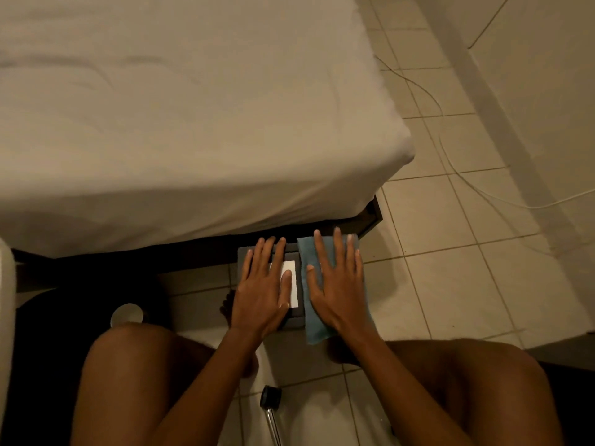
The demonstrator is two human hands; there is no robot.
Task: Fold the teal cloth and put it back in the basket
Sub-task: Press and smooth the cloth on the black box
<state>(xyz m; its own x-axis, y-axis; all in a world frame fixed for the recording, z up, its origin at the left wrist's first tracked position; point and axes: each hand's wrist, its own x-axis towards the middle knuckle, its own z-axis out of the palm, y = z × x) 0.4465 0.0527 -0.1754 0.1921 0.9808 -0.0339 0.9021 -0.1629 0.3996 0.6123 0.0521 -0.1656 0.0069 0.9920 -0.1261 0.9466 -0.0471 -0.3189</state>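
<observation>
Right now both your hands lie flat, palms down, side by side in front of your knees. Your left hand point(262, 286) rests on the grey basket point(290, 252), fingers straight and slightly spread, grasping nothing; the thumb lies across a white label point(293, 294) on the grey surface. Your right hand point(338, 284) presses on the teal cloth point(314, 329) with its fingers straight and fanned, none of them curled round the fabric.

The teal cloth lies as a long, narrow folded strip along the basket's right side, its near end sticking out past the grey edge toward you. Whether it sits inside the basket or on top of it, I cannot tell.

The basket stands on the tiled floor point(450, 268), against the foot of a bed point(193, 123) covered with a white sheet. A white cable point(534, 207) trails over the tiles toward the wall point(547, 91). A chair caster point(270, 395) shows between your legs.
</observation>
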